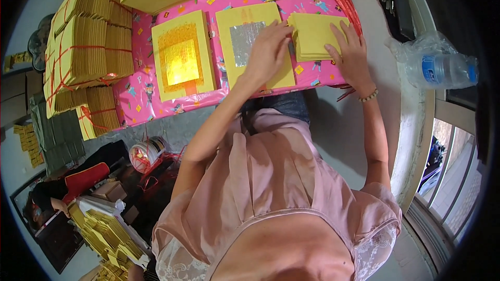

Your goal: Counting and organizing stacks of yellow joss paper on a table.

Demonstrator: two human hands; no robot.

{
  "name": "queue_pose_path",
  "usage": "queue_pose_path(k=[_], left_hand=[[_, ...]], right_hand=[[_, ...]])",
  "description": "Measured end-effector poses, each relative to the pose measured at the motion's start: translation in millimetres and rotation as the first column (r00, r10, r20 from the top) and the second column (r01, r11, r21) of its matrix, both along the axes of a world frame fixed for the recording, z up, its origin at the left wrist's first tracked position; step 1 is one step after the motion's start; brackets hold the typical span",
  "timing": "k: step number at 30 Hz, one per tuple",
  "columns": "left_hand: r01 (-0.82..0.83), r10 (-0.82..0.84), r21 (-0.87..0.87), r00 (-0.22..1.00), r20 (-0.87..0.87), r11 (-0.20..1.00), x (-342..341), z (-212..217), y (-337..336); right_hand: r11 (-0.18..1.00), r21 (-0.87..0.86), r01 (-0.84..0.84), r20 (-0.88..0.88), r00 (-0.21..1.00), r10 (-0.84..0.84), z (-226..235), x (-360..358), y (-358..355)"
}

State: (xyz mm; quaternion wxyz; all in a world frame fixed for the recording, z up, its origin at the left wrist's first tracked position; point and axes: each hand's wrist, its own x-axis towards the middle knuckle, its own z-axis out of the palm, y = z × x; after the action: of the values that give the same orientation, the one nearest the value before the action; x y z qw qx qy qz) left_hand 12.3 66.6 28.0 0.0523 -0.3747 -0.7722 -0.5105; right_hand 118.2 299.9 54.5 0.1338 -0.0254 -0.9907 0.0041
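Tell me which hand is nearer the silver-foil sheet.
Left. The left hand rests at the right edge of the silver-foil sheet; the right hand is farther right, on the yellow paper stack.

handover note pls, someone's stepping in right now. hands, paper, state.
Left hand: open, flat, fingertips at the left edge of the small yellow stack, palm over the silver-foil sheet.
Right hand: open, resting on the stack's right side.
Gold-foil sheet lies left of the silver one, both on the pink cloth.
Done: tied bundles piled far left.
Left: the stack is loose, not tied.
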Motion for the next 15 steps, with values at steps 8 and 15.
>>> queue_pose_path(k=[8,15], left_hand=[[-0.083,0.111,-0.2,0.985,0.133,0.976,33.0,12.9,-106.6],[-0.052,0.067,-0.328,0.997,0.034,0.943,54.6,11.7,-125.7]], right_hand=[[0.925,-0.255,-0.281,0.031,0.954,0.299,42.8,-4.8,-64.6],[0.792,-0.343,-0.505,0.124,0.811,0.571,8.5,1.3,-109.4]])
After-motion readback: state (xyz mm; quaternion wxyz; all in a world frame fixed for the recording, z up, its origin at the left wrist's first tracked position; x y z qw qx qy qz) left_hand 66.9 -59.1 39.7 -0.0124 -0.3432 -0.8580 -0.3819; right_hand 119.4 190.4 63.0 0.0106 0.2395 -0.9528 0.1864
